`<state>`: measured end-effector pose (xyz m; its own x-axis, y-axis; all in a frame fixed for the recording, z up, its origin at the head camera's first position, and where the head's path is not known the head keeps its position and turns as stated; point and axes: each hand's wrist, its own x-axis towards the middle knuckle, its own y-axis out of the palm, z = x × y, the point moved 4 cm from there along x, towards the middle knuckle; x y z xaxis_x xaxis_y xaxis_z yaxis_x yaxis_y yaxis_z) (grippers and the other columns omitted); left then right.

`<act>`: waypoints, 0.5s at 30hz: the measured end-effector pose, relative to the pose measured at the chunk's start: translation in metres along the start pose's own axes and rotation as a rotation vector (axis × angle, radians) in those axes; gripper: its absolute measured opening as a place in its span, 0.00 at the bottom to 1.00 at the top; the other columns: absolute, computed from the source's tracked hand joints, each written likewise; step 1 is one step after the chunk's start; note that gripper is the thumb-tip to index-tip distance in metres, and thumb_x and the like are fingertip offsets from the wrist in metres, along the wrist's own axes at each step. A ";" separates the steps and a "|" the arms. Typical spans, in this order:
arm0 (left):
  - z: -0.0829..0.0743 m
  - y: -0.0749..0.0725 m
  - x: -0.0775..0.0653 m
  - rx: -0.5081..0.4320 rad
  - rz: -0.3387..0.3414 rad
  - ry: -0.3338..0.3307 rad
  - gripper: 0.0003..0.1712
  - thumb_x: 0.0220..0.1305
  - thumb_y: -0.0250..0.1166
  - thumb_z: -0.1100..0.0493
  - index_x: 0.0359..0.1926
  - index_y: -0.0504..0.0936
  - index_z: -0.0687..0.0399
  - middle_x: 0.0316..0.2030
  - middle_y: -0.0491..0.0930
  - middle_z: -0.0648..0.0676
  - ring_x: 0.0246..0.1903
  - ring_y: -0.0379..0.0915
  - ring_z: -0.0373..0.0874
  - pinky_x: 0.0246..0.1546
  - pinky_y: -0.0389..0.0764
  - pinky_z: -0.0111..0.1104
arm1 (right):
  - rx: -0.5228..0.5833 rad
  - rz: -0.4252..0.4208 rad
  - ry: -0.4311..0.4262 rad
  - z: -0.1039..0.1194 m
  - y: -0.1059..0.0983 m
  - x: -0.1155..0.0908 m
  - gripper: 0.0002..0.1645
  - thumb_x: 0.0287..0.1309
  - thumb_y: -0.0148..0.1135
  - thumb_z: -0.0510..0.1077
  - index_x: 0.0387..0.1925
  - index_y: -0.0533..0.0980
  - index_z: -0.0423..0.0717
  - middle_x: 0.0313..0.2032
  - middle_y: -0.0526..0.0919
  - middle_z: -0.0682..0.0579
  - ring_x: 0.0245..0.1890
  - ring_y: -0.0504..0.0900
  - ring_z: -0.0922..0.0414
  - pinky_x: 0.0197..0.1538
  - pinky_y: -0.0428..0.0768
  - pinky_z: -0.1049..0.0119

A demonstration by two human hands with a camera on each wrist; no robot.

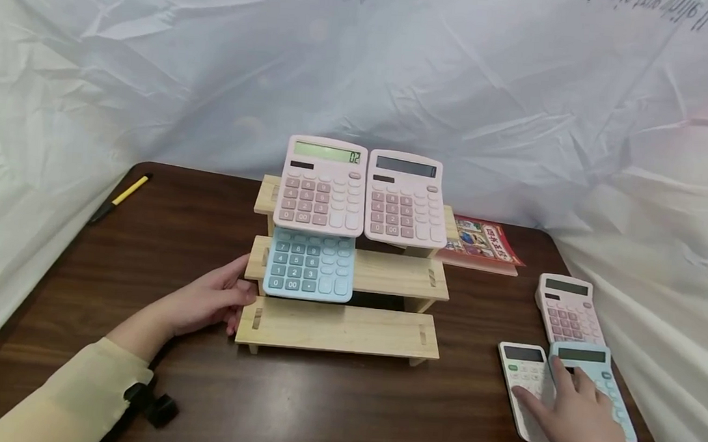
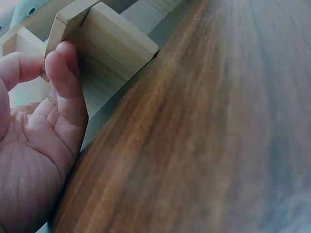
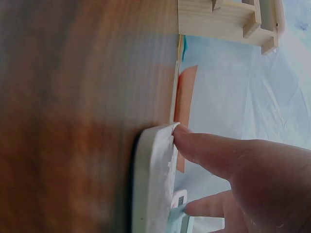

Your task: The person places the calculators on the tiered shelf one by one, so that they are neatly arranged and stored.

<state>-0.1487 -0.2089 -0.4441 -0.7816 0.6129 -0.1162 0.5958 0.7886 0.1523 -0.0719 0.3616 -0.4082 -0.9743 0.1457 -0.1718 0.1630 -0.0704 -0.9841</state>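
Observation:
A three-step wooden display stand [image 1: 346, 329] is on the table. My left hand [image 1: 209, 301] holds its left end; in the left wrist view curled fingers [image 2: 65, 80] pinch a board's edge. Two pink calculators, the left one [image 1: 321, 188] and the right one [image 1: 406, 201], lean side by side on the top step. A blue calculator [image 1: 309, 267] rests on the middle step, its upper part hidden. At the right, my right hand [image 1: 587, 419] spreads over a white calculator [image 1: 524, 390] and another blue calculator [image 1: 616, 393]. Its thumb touches the white one and a fingertip the blue one.
Behind the right hand lies a third pink calculator [image 1: 569, 311], partly covered by the blue one. A red printed booklet [image 1: 482, 240] lies behind the stand. At the far left is a yellow-and-black pen [image 1: 123, 196]. Pale cloth [image 1: 217, 67] hangs around the table.

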 end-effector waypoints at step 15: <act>-0.002 0.002 -0.002 -0.002 0.009 0.019 0.40 0.72 0.54 0.64 0.75 0.43 0.41 0.40 0.77 0.73 0.22 0.75 0.54 0.21 0.80 0.47 | -0.037 -0.065 -0.029 0.022 0.000 -0.007 0.58 0.49 0.48 0.83 0.66 0.67 0.44 0.51 0.57 0.25 0.46 0.57 0.25 0.35 0.63 0.32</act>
<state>-0.1463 -0.2088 -0.4414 -0.7796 0.6188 -0.0961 0.6023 0.7830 0.1554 -0.0689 0.3389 -0.4060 -0.9871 0.1196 -0.1067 0.1044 -0.0252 -0.9942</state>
